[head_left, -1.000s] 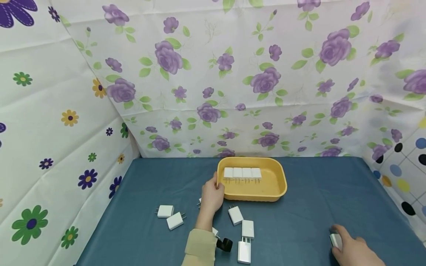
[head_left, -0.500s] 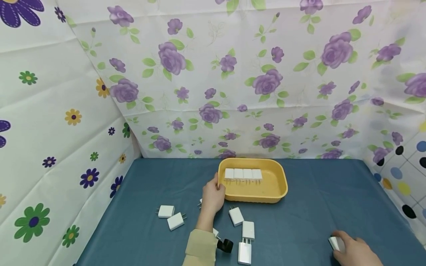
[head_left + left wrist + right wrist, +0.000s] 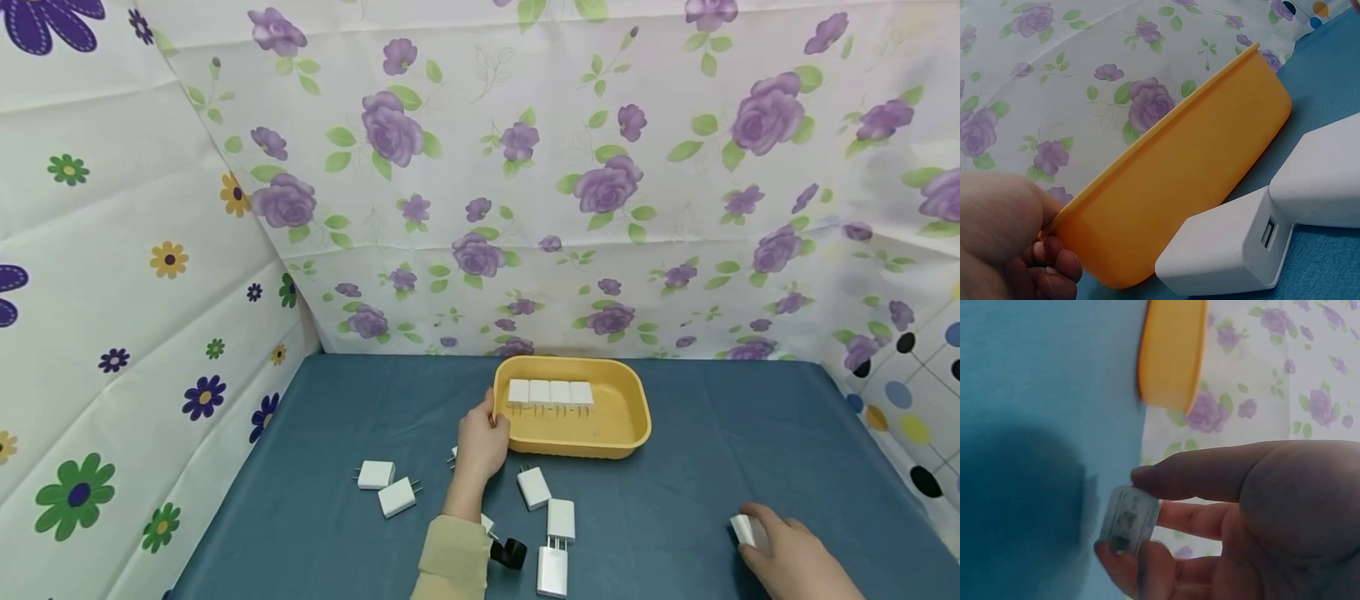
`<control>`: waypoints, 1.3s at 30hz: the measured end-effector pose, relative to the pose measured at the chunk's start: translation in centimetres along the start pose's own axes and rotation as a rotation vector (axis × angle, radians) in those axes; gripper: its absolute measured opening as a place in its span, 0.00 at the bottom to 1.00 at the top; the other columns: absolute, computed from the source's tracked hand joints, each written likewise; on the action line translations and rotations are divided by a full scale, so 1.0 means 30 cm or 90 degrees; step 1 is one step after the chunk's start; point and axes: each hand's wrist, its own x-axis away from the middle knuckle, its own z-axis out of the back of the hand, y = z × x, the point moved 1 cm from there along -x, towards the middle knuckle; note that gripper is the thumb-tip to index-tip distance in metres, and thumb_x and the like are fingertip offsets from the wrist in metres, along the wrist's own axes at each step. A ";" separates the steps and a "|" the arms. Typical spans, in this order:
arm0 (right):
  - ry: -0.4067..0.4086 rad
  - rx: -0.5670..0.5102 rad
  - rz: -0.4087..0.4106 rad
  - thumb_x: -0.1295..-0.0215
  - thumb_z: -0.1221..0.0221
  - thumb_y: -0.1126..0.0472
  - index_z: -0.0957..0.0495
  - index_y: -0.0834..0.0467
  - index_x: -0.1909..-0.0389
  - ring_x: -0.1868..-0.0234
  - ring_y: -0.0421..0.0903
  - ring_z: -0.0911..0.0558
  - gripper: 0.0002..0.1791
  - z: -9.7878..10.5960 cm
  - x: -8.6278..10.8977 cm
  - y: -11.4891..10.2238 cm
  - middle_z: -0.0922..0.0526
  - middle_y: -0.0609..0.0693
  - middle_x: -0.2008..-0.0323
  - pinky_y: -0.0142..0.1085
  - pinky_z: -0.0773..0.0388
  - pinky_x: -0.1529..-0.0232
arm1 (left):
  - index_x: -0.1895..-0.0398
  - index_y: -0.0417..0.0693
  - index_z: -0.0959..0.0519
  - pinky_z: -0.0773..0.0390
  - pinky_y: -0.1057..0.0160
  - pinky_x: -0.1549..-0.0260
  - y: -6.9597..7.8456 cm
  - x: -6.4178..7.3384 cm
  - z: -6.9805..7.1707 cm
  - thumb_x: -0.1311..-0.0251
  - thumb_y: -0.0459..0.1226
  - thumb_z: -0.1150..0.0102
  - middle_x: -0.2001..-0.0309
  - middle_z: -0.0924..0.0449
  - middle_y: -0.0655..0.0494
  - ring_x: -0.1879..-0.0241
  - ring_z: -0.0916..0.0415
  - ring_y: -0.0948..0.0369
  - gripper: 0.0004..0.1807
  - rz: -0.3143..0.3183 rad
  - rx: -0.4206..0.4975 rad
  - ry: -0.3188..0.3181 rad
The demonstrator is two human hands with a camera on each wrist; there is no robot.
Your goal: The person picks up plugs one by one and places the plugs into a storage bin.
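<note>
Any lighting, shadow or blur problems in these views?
Head view: bright, fairly even light; right wrist view: dimmer, broad dark shadow on the blue tablecloth, print on the held charger too soft to read; left wrist view: sharp enough to show a USB port.

The yellow tray [image 3: 618, 417] looked like smooth plastic, with a soft, half-matt shine. The white adapters [image 3: 1225, 247] seemed to be of hard plastic, smooth and slightly glossy, and their thin prongs [image 3: 557, 542] had the look of metal. The blue surface [image 3: 720, 442] was matt and cloth-like. The flowered sheet [image 3: 540, 183] appeared thin and creased, with a faint shine, while the sleeve [image 3: 453, 554] was of matt cloth.
</note>
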 end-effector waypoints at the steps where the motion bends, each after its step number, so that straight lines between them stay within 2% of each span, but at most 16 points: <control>1: 0.006 -0.004 0.010 0.26 0.33 0.50 0.30 0.74 0.32 0.56 0.66 0.17 0.36 0.009 -0.002 -0.014 0.18 0.68 0.55 0.61 0.19 0.58 | 0.22 0.31 0.33 0.25 0.43 0.34 0.001 -0.001 0.001 0.24 0.30 0.49 0.28 0.27 0.36 0.29 0.28 0.43 0.29 -0.001 -0.001 0.000; 4: 0.040 -0.025 0.043 0.24 0.36 0.49 0.33 0.72 0.28 0.54 0.67 0.17 0.38 0.038 -0.015 -0.070 0.19 0.73 0.50 0.57 0.19 0.62 | 0.22 0.31 0.33 0.24 0.43 0.35 0.004 -0.003 0.004 0.24 0.30 0.49 0.28 0.27 0.36 0.29 0.27 0.43 0.29 -0.002 -0.006 0.002; 9: 0.114 -0.081 0.109 0.20 0.39 0.50 0.36 0.68 0.23 0.52 0.63 0.16 0.37 0.082 -0.042 -0.193 0.23 0.77 0.42 0.50 0.19 0.65 | 0.22 0.31 0.33 0.24 0.43 0.35 0.005 -0.007 0.005 0.24 0.30 0.49 0.28 0.27 0.36 0.29 0.28 0.43 0.29 -0.001 -0.007 -0.004; 16: 0.206 -0.210 0.227 0.19 0.42 0.55 0.35 0.60 0.20 0.60 0.48 0.16 0.32 0.111 -0.085 -0.374 0.23 0.68 0.36 0.42 0.21 0.69 | 0.22 0.32 0.33 0.25 0.43 0.34 0.007 -0.007 0.009 0.24 0.30 0.48 0.27 0.27 0.37 0.28 0.28 0.43 0.29 0.008 -0.004 -0.005; 20: 0.257 -0.240 0.270 0.22 0.44 0.59 0.33 0.60 0.21 0.63 0.49 0.18 0.31 0.119 -0.124 -0.475 0.22 0.67 0.36 0.42 0.22 0.70 | 0.22 0.32 0.32 0.25 0.43 0.34 0.010 -0.006 0.009 0.24 0.30 0.49 0.27 0.27 0.37 0.29 0.28 0.44 0.29 0.011 -0.005 -0.006; 23: 0.270 -0.225 0.272 0.25 0.44 0.61 0.33 0.61 0.21 0.58 0.54 0.18 0.32 0.122 -0.174 -0.540 0.23 0.69 0.37 0.45 0.19 0.67 | 0.22 0.32 0.33 0.25 0.43 0.34 0.010 -0.006 0.009 0.24 0.30 0.49 0.27 0.28 0.37 0.28 0.28 0.44 0.29 0.012 -0.004 -0.007; 25: 0.272 -0.193 0.262 0.25 0.43 0.61 0.32 0.62 0.22 0.49 0.61 0.18 0.32 0.120 -0.213 -0.577 0.24 0.70 0.35 0.52 0.17 0.58 | 0.23 0.32 0.32 0.26 0.43 0.34 0.008 -0.007 0.008 0.24 0.30 0.49 0.27 0.28 0.37 0.28 0.28 0.44 0.29 0.011 -0.006 -0.006; 27: 0.272 -0.153 0.248 0.24 0.43 0.61 0.32 0.63 0.22 0.41 0.68 0.20 0.32 0.117 -0.251 -0.606 0.26 0.73 0.33 0.59 0.18 0.49 | 0.22 0.32 0.32 0.26 0.43 0.33 0.009 -0.006 0.009 0.24 0.30 0.49 0.27 0.28 0.37 0.28 0.29 0.44 0.29 0.010 -0.004 -0.005; 29: 0.268 -0.111 0.229 0.23 0.43 0.61 0.33 0.64 0.22 0.38 0.71 0.22 0.31 0.112 -0.286 -0.626 0.29 0.75 0.32 0.64 0.22 0.44 | 0.22 0.32 0.33 0.26 0.43 0.33 0.009 -0.005 0.009 0.24 0.30 0.49 0.27 0.28 0.38 0.28 0.29 0.44 0.29 0.010 -0.002 -0.005; 34: 0.257 -0.031 0.177 0.22 0.44 0.64 0.37 0.66 0.21 0.44 0.72 0.18 0.32 0.095 -0.346 -0.650 0.33 0.79 0.31 0.64 0.19 0.48 | 0.23 0.32 0.32 0.26 0.44 0.33 0.010 -0.003 0.008 0.24 0.30 0.49 0.27 0.28 0.38 0.28 0.29 0.44 0.28 0.013 0.002 -0.004; 39: 0.246 -0.004 0.145 0.17 0.51 0.66 0.36 0.69 0.24 0.49 0.70 0.17 0.26 0.086 -0.373 -0.659 0.30 0.79 0.38 0.62 0.17 0.52 | 0.23 0.33 0.32 0.25 0.44 0.34 0.010 -0.002 0.006 0.24 0.30 0.48 0.27 0.28 0.39 0.28 0.28 0.45 0.28 0.016 -0.001 -0.002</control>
